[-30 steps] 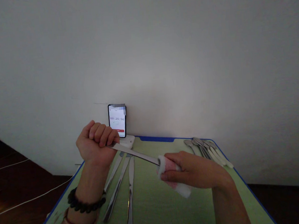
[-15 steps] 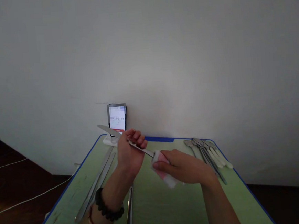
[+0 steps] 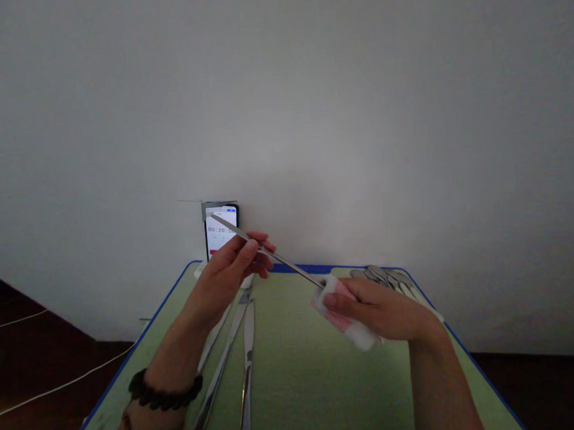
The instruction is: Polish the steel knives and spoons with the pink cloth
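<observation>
L hand (image 3: 226, 269) closed in a thumb + fingertip pinch on the mid-length of a table knife (image 3: 291, 266), holding it clear above the green table (image 3: 330, 384), far tip slanting up-left across the phone (image 3: 221, 228) propped vs. the wall. R hand (image 3: 388, 310) clamped on a pink-white cloth (image 3: 348, 323) folded round the knife's lower end, prob. so skin stays off the metal & the grip won't slip. Knife: slim, plain grey steel, dull in low light, edge detail too dim to tell; other knives (image 3: 246, 364) lie flat by L forearm, spoons (image 3: 388, 276) bunched far R.
</observation>
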The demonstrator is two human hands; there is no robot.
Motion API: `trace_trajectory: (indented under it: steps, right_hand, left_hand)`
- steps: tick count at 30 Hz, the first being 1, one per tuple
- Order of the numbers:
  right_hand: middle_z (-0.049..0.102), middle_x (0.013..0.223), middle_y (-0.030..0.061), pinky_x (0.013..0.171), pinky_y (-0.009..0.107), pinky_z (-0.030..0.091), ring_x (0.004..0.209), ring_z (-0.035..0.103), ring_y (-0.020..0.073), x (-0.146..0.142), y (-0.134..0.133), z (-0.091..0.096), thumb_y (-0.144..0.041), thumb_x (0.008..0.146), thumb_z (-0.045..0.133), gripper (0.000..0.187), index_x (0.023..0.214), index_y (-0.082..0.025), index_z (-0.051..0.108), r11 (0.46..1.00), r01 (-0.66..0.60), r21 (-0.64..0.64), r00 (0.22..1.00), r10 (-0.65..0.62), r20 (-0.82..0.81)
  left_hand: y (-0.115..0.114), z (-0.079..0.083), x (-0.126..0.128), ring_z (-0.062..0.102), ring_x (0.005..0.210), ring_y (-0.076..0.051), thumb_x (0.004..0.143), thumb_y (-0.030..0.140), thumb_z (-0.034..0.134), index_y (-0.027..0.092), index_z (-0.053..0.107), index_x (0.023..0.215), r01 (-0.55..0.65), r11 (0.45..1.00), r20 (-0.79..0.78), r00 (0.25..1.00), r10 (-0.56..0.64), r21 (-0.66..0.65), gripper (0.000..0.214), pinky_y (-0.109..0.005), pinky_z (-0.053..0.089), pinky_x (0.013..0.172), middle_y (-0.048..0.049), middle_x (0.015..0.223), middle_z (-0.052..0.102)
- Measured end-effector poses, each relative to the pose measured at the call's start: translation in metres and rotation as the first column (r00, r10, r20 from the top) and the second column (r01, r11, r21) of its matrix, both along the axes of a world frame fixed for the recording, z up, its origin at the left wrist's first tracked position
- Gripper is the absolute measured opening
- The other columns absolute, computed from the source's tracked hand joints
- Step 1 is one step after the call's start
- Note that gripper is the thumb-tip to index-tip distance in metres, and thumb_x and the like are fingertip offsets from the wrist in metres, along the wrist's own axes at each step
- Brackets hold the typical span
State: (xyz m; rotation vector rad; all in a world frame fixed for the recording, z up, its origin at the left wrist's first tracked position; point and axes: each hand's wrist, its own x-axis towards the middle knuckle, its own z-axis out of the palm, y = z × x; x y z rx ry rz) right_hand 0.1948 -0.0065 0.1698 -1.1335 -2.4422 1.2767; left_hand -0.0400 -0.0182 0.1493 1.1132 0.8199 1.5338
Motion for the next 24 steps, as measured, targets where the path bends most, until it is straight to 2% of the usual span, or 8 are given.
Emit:
trace_trajectory:
  steps: [3,5,10,15,18,20,22,24]
  right_hand:
    - [0.046,0.062,-0.0024,0.050,0.021,0.033,0.054,0.041,0.0099,-0.001,-0.001,0.000,-0.054,0.088,0.037,0.041,0.070,-0.019,0.048,0.998,-0.033,-0.052,0.999,0.032,-0.033]
    - [0.046,0.063,-0.0022,0.050,0.021,0.033,0.054,0.041,0.0099,-0.005,-0.001,0.000,-0.056,0.088,0.036,0.042,0.070,-0.019,0.047,0.997,-0.062,-0.041,0.997,0.060,-0.043]
    - [0.044,0.061,-0.0028,0.052,0.022,0.032,0.055,0.041,0.0100,-0.013,-0.001,0.000,-0.050,0.091,0.034,0.039,0.069,-0.019,0.043,0.997,-0.070,0.029,0.997,0.071,-0.027]
    - [0.047,0.063,-0.0031,0.054,0.022,0.033,0.056,0.042,0.0100,-0.010,0.002,0.000,-0.047,0.090,0.040,0.035,0.070,-0.019,0.045,0.996,-0.022,0.089,0.997,0.028,-0.070]
    - [0.048,0.064,-0.0032,0.054,0.022,0.033,0.056,0.043,0.0098,-0.003,0.003,0.001,-0.046,0.089,0.043,0.032,0.072,-0.019,0.047,0.998,0.006,0.058,0.998,-0.002,-0.066]
    - [0.050,0.065,-0.0027,0.053,0.022,0.033,0.057,0.044,0.0102,0.006,0.002,0.001,-0.046,0.088,0.045,0.031,0.074,-0.019,0.049,0.999,0.036,0.033,0.998,-0.034,-0.053]
    - [0.051,0.066,-0.0018,0.052,0.023,0.034,0.057,0.045,0.0110,0.014,0.002,0.000,-0.048,0.087,0.047,0.032,0.074,-0.018,0.051,0.994,0.103,0.035,0.992,-0.100,-0.074]
    - [0.051,0.065,-0.0014,0.052,0.023,0.034,0.056,0.045,0.0117,0.020,0.005,-0.003,-0.052,0.085,0.048,0.034,0.078,-0.019,0.053,0.972,0.231,0.048,0.962,-0.221,-0.159]
  left_hand:
    - [-0.003,0.004,0.000,0.064,0.071,-0.018,0.074,0.030,0.072,0.013,0.069,0.085,0.121,0.992,-0.154,0.981,-0.116,0.029,0.020,-0.027,0.051,0.062,-0.0084,0.084,0.071]
    - [-0.005,0.004,0.008,0.064,0.068,-0.017,0.075,0.028,0.071,0.014,0.070,0.081,0.159,0.986,-0.211,0.966,-0.146,0.045,0.015,-0.025,0.050,0.061,-0.0083,0.080,0.072]
    - [-0.004,0.001,0.021,0.060,0.064,-0.014,0.079,0.026,0.066,0.016,0.069,0.079,0.083,0.990,-0.211,0.976,-0.059,0.111,0.011,-0.023,0.047,0.062,-0.0062,0.079,0.072]
    - [-0.004,-0.005,0.025,0.060,0.066,-0.013,0.079,0.031,0.068,0.015,0.066,0.082,0.061,0.993,-0.094,0.994,-0.051,0.106,0.017,-0.024,0.049,0.065,-0.0059,0.082,0.072]
    - [-0.002,-0.011,0.032,0.062,0.072,-0.015,0.079,0.034,0.068,0.015,0.065,0.085,0.093,0.993,-0.010,0.996,-0.093,0.072,0.020,-0.025,0.051,0.069,-0.0056,0.085,0.071]
    - [0.001,-0.013,0.033,0.062,0.075,-0.015,0.080,0.035,0.067,0.015,0.065,0.084,0.072,0.995,0.049,0.996,-0.075,0.063,0.020,-0.026,0.051,0.070,-0.0050,0.085,0.070]
    - [0.003,-0.013,0.027,0.062,0.075,-0.015,0.080,0.036,0.067,0.015,0.065,0.082,0.016,0.998,0.099,0.995,-0.022,0.055,0.020,-0.026,0.052,0.069,-0.0042,0.083,0.069]
    - [0.003,-0.010,0.017,0.061,0.074,-0.015,0.079,0.035,0.067,0.015,0.065,0.081,-0.037,0.999,0.108,0.994,0.033,0.037,0.020,-0.026,0.052,0.067,-0.0030,0.080,0.067]
